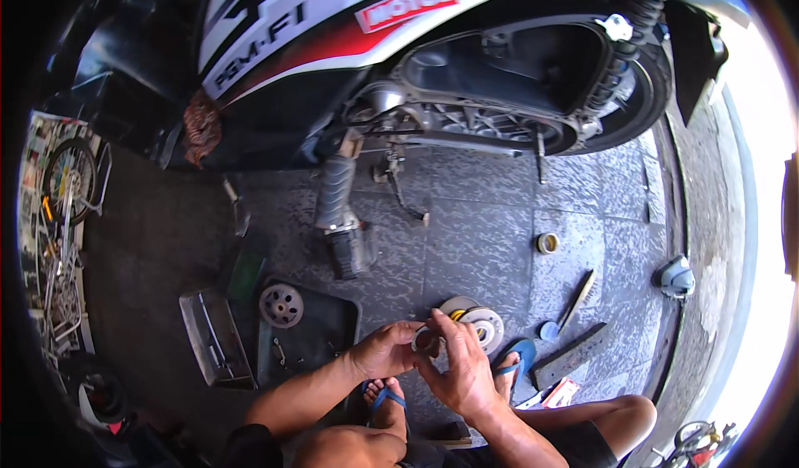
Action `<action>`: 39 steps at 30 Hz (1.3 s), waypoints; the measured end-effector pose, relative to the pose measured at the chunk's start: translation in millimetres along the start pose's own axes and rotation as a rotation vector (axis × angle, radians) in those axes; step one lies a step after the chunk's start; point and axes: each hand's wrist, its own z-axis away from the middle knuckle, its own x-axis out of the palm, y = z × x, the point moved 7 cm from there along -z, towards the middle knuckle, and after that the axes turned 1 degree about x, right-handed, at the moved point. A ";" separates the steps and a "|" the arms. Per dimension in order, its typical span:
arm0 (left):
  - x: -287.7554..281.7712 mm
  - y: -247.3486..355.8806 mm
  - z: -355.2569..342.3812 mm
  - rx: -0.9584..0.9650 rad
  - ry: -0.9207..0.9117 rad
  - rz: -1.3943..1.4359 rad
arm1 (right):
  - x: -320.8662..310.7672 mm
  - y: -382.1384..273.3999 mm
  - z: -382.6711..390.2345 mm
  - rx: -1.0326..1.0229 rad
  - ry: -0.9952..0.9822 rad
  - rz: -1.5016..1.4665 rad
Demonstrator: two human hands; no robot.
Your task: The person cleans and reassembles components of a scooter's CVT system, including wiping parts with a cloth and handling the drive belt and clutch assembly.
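Between my left hand (384, 350) and my right hand (459, 366) is a small metal ring-shaped part (419, 340) with a reddish-brown middle. The fingers of both hands are closed around its rim, and they hide much of it. Just beyond my right hand, a pale round pulley-like part (491, 325) with a yellow band lies on the floor. Left of my hands, a round metal clutch bell (281, 306) with holes rests in a dark tray (354, 312), along with several small metal pieces.
A scooter (333, 48) with its side opened stands ahead. A cordless impact wrench (337, 210) is below it. To the left lies a metal toolbox (193, 322); to the right are a small round tin (547, 243), a brush (580, 295), a blue cap (548, 331) and a dark bar (574, 356).
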 end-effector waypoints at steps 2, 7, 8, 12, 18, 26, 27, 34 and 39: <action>3.2 4.0 -7.1 -0.028 0.034 -0.015 | -13.4 18.6 -5.0 0.006 0.050 0.026; -24.3 46.0 15.0 0.074 0.577 -0.721 | -38.7 187.1 -38.8 0.334 0.259 0.159; -25.3 51.6 20.1 0.070 0.595 -0.791 | -36.3 234.9 -37.1 0.405 0.247 0.191; -25.1 56.7 17.8 0.004 0.655 -1.119 | -15.6 319.4 -38.2 0.399 0.125 0.418; -45.0 51.9 -38.8 -0.071 0.839 -1.356 | -24.8 324.6 -10.8 0.531 0.333 0.168; -70.1 -13.0 -108.9 0.186 1.296 -1.230 | 6.2 281.7 65.0 1.048 0.378 -0.384; -72.9 -22.1 -113.0 0.244 1.308 -1.152 | 10.1 284.7 69.2 1.062 0.365 -0.402; -97.2 -59.0 -101.3 0.233 1.337 -0.778 | 14.9 277.4 58.1 1.021 0.298 -0.408; -93.6 -70.4 -77.8 0.164 1.391 -0.638 | 18.2 268.3 40.0 0.961 0.246 -0.515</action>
